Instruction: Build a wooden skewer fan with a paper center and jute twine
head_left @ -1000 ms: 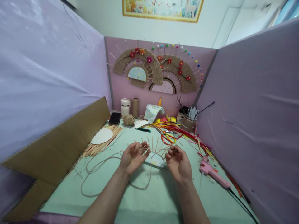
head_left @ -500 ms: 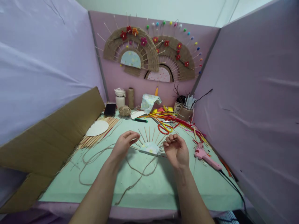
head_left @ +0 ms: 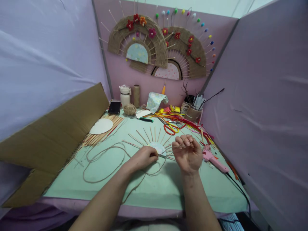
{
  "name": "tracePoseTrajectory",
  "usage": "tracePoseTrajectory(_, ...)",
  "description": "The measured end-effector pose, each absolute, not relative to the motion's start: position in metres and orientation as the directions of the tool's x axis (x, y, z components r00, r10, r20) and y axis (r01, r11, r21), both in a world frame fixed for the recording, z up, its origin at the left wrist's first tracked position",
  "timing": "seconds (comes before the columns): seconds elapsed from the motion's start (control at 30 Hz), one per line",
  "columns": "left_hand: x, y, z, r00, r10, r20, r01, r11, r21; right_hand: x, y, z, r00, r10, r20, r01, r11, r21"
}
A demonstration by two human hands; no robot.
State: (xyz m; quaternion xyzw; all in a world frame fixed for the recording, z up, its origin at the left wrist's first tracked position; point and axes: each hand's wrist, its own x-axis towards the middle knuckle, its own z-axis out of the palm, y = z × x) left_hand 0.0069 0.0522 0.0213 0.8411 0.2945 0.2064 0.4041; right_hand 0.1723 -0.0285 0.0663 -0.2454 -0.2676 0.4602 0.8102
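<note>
Pale green cloth (head_left: pixel 163 192) covers the work surface, walled in by purple sheeting, with a pink glue gun (head_left: pixel 216 163) off to the right. So, the patterned half-disc (head_left: pixel 157 147) sits near the middle, with a fan of thin sticks (head_left: pixel 151 134) already spread around its curve. No woven band shows across them, so the piece looks like a bare frame at this stage. The sticks point mostly toward the far side; the long axis runs left to right, straight edge on the near side, right end a touch nearer. Left hand (head_left: pixel 144 157) has curled fingers at the near left edge, can't tell if they're gripping. Right hand (head_left: pixel 187 155) is raised just right of it, pinching twine (head_left: pixel 91 182).
</note>
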Motion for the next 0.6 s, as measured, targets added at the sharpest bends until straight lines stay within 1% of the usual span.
tracePoseTrajectory(0.07, 0.002, 0.058, 0.028, 0.662, 0.742, 0.106, 0.318, -0.406, 0.857, 0.172, -0.032, 0.066, 0.393, 0.890, 0.230, -0.666, 0.448, -0.596)
tracePoseTrajectory(0.1, -0.002, 0.063, 0.032, 0.582, 0.806, 0.109, 0.297, -0.335, 0.894, 0.172, -0.034, 0.065, 0.350, 0.902, 0.254, -0.685, 0.431, -0.587)
tracePoseTrajectory(0.13, -0.006, 0.068, 0.037, 0.475, 0.871, 0.127, 0.242, -0.268, 0.933, 0.170, -0.035, 0.064, 0.285, 0.916, 0.282, -0.694, 0.400, -0.598)
tracePoseTrajectory(0.17, -0.010, 0.073, 0.041, 0.366, 0.920, 0.138, 0.160, -0.209, 0.965, 0.169, -0.036, 0.062, 0.196, 0.932, 0.305, -0.687, 0.352, -0.635)
tracePoseTrajectory(0.2, -0.015, 0.077, 0.045, 0.260, 0.956, 0.138, 0.057, -0.158, 0.986, 0.166, -0.037, 0.060, 0.090, 0.946, 0.311, -0.655, 0.292, -0.697)
tracePoseTrajectory(0.23, -0.019, 0.082, 0.048, 0.170, 0.978, 0.120, -0.058, -0.112, 0.992, 0.164, -0.036, 0.057, -0.006, 0.956, 0.292, -0.589, 0.233, -0.774)
tracePoseTrajectory(0.27, -0.023, 0.085, 0.050, 0.118, 0.988, 0.102, -0.159, -0.083, 0.984, 0.161, -0.035, 0.054, -0.069, 0.965, 0.255, -0.489, 0.190, -0.852)
tracePoseTrajectory(0.3, -0.026, 0.087, 0.051, 0.081, 0.992, 0.094, -0.230, -0.073, 0.970, 0.159, -0.033, 0.052, -0.089, 0.973, 0.212, -0.358, 0.167, -0.919)
tracePoseTrajectory(0.33, -0.027, 0.088, 0.052, 0.058, 0.993, 0.102, -0.265, -0.083, 0.961, 0.157, -0.030, 0.049, -0.061, 0.981, 0.183, -0.211, 0.166, -0.963)
tracePoseTrajectory(0.4, -0.028, 0.086, 0.052, 0.033, 0.983, 0.180, -0.217, -0.169, 0.961, 0.154, -0.025, 0.045, 0.074, 0.975, 0.211, 0.069, 0.206, -0.976)
tracePoseTrajectory(0.43, -0.027, 0.084, 0.051, 0.029, 0.968, 0.250, -0.153, -0.242, 0.958, 0.153, -0.022, 0.044, 0.144, 0.957, 0.252, 0.171, 0.227, -0.959)
tracePoseTrajectory(0.47, -0.025, 0.080, 0.051, 0.040, 0.941, 0.335, -0.078, -0.331, 0.940, 0.153, -0.021, 0.043, 0.202, 0.935, 0.292, 0.238, 0.243, -0.941)
tracePoseTrajectory(0.53, -0.019, 0.073, 0.049, 0.094, 0.847, 0.523, 0.059, -0.529, 0.847, 0.152, -0.019, 0.043, 0.276, 0.897, 0.345, 0.280, 0.269, -0.922)
tracePoseTrajectory(0.6, -0.013, 0.065, 0.047, 0.181, 0.712, 0.678, 0.149, -0.702, 0.696, 0.149, -0.018, 0.043, 0.283, 0.890, 0.357, 0.257, 0.288, -0.922)
